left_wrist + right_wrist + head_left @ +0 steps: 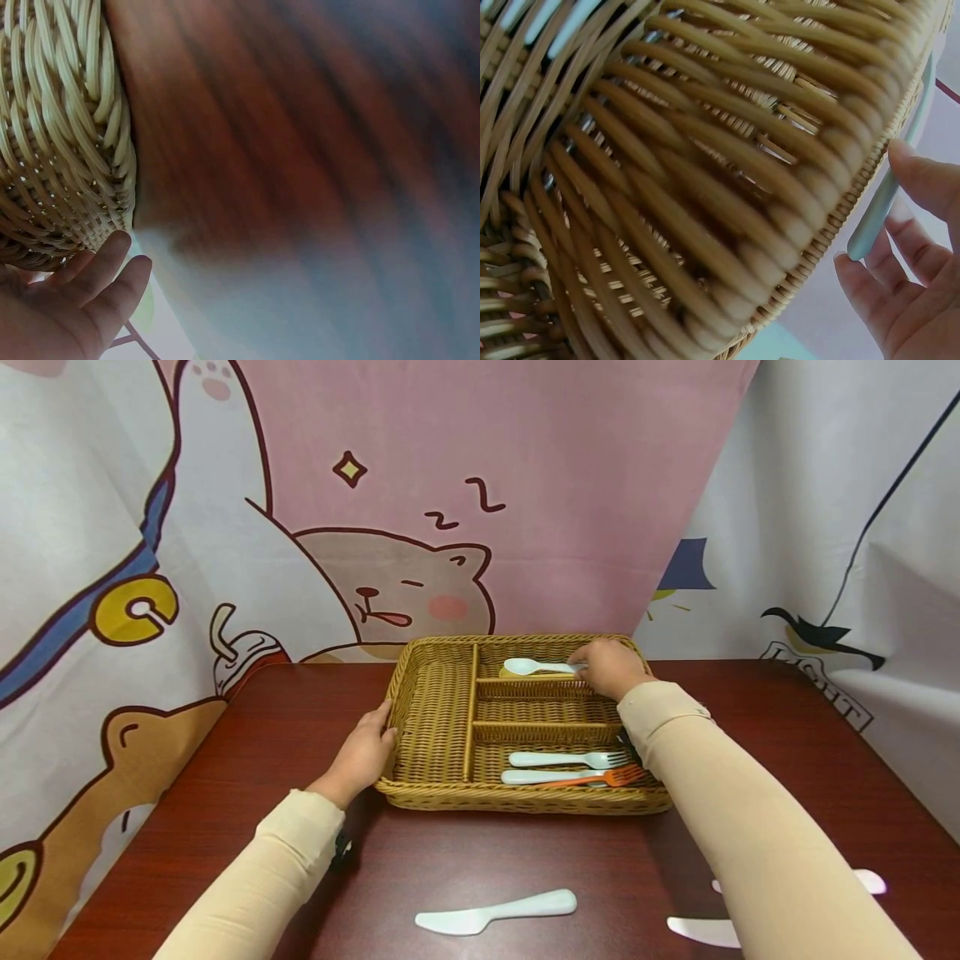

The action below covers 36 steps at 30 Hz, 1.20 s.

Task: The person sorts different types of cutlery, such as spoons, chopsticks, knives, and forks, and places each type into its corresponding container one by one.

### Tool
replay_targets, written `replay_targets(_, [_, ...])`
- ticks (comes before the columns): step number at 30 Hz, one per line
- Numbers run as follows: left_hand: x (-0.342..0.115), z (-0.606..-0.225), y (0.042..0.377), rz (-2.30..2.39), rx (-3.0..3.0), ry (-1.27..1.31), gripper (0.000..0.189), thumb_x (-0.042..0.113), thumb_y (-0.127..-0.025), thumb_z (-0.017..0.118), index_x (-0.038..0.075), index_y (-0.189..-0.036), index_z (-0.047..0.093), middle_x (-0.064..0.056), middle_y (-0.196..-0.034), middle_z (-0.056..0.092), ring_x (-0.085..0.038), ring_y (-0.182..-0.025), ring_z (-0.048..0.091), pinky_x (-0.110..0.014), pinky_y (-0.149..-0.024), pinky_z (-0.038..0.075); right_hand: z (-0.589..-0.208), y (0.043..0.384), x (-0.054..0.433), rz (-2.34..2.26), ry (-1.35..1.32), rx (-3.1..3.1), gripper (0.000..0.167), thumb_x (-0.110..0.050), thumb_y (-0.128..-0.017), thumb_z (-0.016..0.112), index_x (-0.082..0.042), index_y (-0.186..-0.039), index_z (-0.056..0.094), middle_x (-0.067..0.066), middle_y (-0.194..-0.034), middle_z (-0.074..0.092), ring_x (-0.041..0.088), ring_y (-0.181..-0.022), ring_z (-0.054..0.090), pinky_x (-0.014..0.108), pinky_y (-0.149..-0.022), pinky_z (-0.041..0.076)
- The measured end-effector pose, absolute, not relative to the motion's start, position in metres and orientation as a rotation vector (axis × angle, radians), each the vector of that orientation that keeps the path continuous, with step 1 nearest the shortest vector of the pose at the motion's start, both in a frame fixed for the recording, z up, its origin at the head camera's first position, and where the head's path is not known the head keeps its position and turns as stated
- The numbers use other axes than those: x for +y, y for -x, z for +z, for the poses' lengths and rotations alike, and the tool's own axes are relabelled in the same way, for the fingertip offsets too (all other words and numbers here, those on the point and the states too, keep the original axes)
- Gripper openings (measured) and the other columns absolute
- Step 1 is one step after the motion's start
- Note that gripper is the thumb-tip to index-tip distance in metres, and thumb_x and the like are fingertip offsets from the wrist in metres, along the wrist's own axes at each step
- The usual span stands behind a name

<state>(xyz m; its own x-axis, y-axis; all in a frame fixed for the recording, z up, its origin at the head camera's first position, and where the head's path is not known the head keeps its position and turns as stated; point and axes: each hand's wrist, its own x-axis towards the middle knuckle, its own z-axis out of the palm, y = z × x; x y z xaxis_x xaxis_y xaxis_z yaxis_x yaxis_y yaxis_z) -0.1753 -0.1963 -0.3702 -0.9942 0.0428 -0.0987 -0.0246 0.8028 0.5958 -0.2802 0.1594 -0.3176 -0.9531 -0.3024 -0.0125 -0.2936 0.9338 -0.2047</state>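
A tan woven basket (525, 799) with four compartments sat upright near the middle of the desk's (375, 868) far edge. A white spoon (522, 667), held by its handle, was over the compartment nearest that edge, bowl pointing left.

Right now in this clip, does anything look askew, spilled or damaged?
Mildly askew: in the front compartment of the basket, the orange fork slants across a white utensil, while the white fork beside them lies straight along the compartment. I see no spill or damage.
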Motion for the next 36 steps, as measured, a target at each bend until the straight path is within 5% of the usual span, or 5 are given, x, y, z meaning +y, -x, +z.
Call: replay_targets(36, [-0.1977,-0.3737,0.1772,0.983,2.879,-0.015,0.058,0.02,-0.106,0.038,0.008,-0.156,0.011,-0.022,-0.156,0.022,-0.038,-0.141,0.026,-0.054,-0.111,0.028,-0.318,0.2837,0.1553,-0.33,0.521,2.97,0.031,-0.007,-0.093,0.063,-0.008,-0.123,0.068,0.014,-0.123,0.065,0.034,-0.108,0.062,0.049,-0.088,0.051])
